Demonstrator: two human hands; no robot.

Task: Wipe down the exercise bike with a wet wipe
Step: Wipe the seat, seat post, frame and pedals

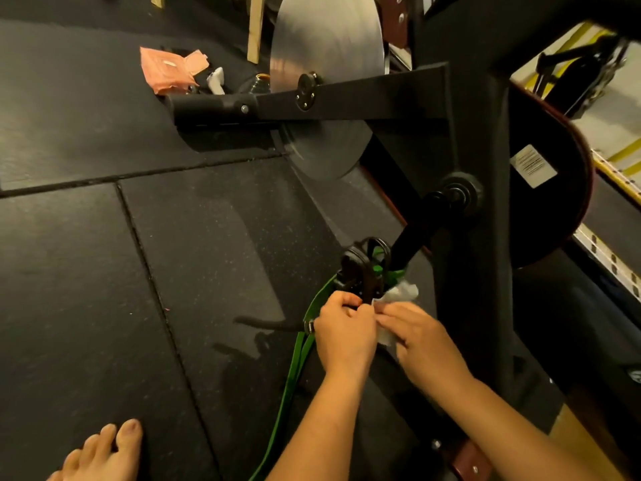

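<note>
Risk sits mostly at the pedal (360, 272) of the exercise bike (468, 133), in the lower middle of the frame. The left hand (343, 328) grips the near end of the pedal with curled fingers. The right hand (416, 338) holds the wet wipe (402, 293) against the pedal's right side, its fingers close together and bent over the bunched wipe.

I think the pedal can turn on its axle, or the crank (412, 237) can swing, if the left hand loosens; then fingers may be caught between them. A moving crank would also turn the flywheel (326, 46) in the upper middle. The wipe could catch on the rough parts of the pedal and tear. The green band (301, 359) hangs from the pedal to the floor (86, 272), so it may tangle with the hands, and the bare foot (104, 453) at lower left is not far from it
</note>
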